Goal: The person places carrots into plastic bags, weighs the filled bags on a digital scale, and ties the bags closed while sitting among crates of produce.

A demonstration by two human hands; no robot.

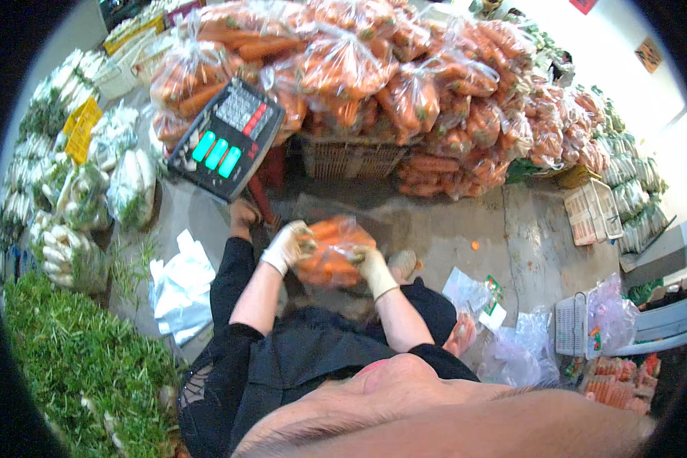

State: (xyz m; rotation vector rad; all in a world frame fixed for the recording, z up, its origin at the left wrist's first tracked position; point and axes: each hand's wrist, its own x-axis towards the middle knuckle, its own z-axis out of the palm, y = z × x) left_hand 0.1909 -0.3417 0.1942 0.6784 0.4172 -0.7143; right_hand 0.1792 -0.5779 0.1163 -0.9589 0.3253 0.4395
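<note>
Between my two hands is a clear plastic bag of carrots (pixel 335 252), held in front of my lap, above the floor. My left hand (pixel 291 246), in a pale glove, grips the bag's left side. On the opposite side my right hand (pixel 372 269), gloved as well, has its fingers closed on the plastic. Beyond my left hand stands a digital scale's display (pixel 223 140) with lit green digits. White plastic bags (pixel 182 286) lie flat on the floor to the left of my knee.
A high heap of bagged carrots (pixel 349 63) fills the far side, partly above a plastic crate (pixel 352 160). Bagged white radishes (pixel 131 189) and a pile of green leaves (pixel 91 366) line the left. A white crate (pixel 592 212) and loose plastic bags (pixel 518 349) sit at right.
</note>
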